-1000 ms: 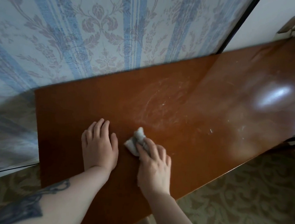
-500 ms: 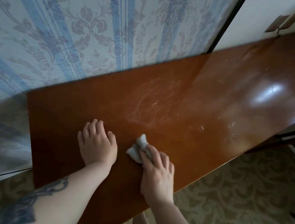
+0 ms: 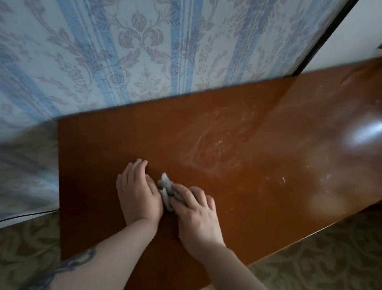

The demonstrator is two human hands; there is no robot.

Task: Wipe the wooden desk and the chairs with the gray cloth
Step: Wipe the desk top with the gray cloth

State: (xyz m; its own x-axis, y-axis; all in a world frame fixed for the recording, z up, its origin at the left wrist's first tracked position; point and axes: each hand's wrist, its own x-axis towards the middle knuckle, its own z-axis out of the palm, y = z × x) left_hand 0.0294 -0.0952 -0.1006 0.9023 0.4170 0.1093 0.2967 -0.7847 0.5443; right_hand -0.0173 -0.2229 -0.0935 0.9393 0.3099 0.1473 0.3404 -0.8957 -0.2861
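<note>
The wooden surface [image 3: 274,174] looks smooth and glossy — varnished red-brown with pale dusty smears — while the crumpled gray cloth [image 3: 167,188] looks soft, matt and nubbly, the wallpaper [image 3: 124,48] matt.

Single head cam, wide-angle, looking forward and steeply down from above the near edge of the desk [image 3: 263,173], close enough that both forearms enter from the bottom of frame. Faces the wallpapered wall [image 3: 124,48] behind the desk; carpet [image 3: 335,270] at lower corners. No second view, nothing overlapping.
</note>
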